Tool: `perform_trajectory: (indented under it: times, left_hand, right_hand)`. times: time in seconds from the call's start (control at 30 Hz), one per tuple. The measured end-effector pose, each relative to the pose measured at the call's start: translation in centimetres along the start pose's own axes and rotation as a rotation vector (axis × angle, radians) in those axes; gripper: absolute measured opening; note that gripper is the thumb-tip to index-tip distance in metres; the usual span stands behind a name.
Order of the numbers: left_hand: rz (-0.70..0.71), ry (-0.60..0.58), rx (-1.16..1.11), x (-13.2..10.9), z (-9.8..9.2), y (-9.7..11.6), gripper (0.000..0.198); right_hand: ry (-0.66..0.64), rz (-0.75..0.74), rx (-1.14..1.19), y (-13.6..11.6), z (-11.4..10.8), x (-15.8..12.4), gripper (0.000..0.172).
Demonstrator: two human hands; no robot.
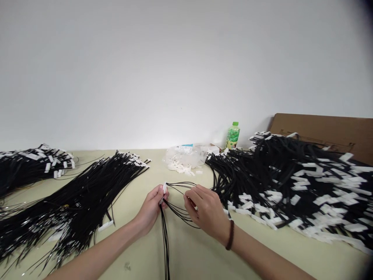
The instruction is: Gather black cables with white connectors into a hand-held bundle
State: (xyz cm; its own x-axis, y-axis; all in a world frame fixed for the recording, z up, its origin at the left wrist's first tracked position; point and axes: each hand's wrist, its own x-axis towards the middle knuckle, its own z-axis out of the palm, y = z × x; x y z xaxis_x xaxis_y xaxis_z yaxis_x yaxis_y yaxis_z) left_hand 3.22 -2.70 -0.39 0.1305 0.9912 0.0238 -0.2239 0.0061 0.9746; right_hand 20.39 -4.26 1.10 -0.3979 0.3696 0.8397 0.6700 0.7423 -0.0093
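My left hand (151,208) is closed around a small white connector (164,188) and a few thin black wires (165,241) that run down toward me. My right hand (204,210), with a dark bracelet on its wrist, pinches the looped ends of those wires (182,212) just right of the connector. Both hands hover over the pale green table (189,249) near its middle.
A large heap of black wires with white tags (294,182) fills the right side. Two more bundles lie at the left (75,202) and far left (29,165). A clear bag of white connectors (184,157), a green bottle (232,135) and a cardboard sheet (323,130) stand at the back.
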Motion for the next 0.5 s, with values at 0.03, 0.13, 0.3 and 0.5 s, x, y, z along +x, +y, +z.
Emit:
perform_trajectory:
  times: [0.03,0.13,0.3,0.5]
  left_hand:
    - [0.001,-0.001,0.002,0.00,0.00,-0.03,0.039]
    - [0.016,-0.007,0.016,0.01,-0.05,-0.14,0.038]
    - [0.038,-0.007,0.041,-0.03,-0.11,-0.18,0.038]
    - [0.050,-0.006,0.054,-0.14,0.06,0.01,0.037]
  right_hand:
    - [-0.003,0.002,-0.002,-0.03,0.04,-0.04,0.017]
    - [-0.011,0.013,0.000,-0.09,0.16,-0.12,0.017]
    - [-0.021,0.038,0.020,-0.19,0.22,-0.13,0.018]
    - [-0.019,0.103,0.077,-0.41,0.38,-0.23,0.018]
